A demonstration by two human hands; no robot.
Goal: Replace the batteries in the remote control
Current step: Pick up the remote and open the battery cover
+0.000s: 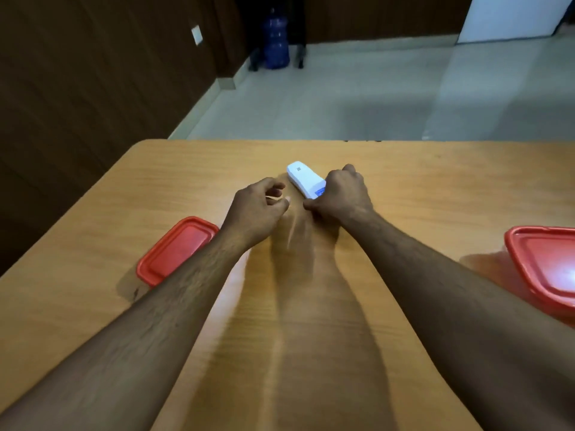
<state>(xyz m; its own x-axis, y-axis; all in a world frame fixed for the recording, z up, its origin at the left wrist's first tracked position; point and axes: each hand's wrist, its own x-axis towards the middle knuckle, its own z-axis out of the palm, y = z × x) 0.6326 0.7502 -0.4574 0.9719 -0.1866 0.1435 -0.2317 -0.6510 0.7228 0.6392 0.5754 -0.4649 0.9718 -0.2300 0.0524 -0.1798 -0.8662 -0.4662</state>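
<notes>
White remote [303, 178] mid-table, back up. Right hand [340, 194] curled round its near end; left hand [259, 205] just beside, fingers loosely curled, holding nothing afaict. Tip: pin body steady, thumb-slide cover off, don't pry.

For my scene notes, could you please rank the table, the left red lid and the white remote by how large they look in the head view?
1. table
2. left red lid
3. white remote, partly covered by the right hand; farther away, so unsure.
</notes>
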